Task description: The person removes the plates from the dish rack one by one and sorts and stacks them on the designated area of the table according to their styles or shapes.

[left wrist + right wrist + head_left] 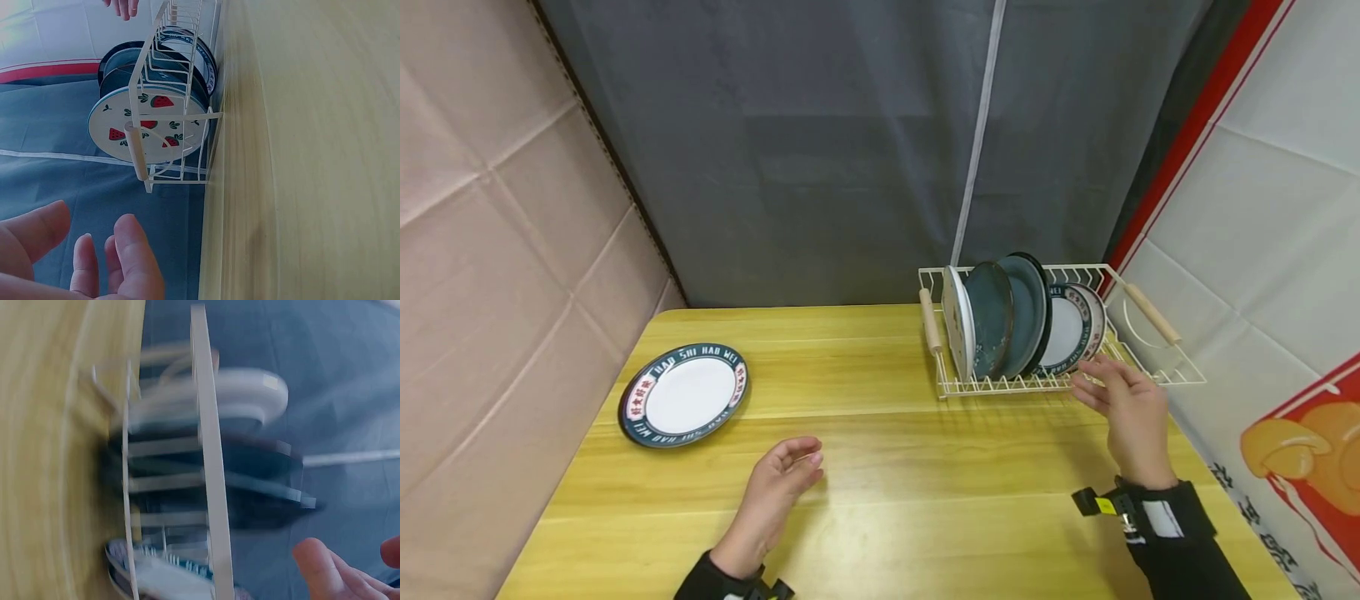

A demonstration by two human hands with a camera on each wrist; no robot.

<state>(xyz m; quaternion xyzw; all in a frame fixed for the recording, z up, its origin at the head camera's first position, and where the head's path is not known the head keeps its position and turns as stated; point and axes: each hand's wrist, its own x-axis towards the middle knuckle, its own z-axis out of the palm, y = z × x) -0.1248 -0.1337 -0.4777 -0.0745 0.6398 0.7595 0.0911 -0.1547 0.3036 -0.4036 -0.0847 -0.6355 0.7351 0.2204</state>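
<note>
My right hand (1120,408) is at the front right of a cream wire dish rack (1000,389), fingers loosely bent and holding nothing. Nearest to it, a white plate with a blue lettered rim (1066,329) leans in the rack against another rimmed plate. In the right wrist view, its fingers (319,569) show apart from the rack. Over the table's front left part hovers my left hand (772,492), relaxed, with a gap between thumb and fingers. Beyond it, another blue-rimmed plate (691,396) lies flat on the table, a dark edge showing under its left side.
Standing in the rack are dark blue-grey plates (988,317) and a white plate with watermelon prints (169,140). Wooden handles (929,321) top the rack's ends. A grey curtain (820,167) hangs behind the wooden table (865,500); pale cloth walls flank both sides.
</note>
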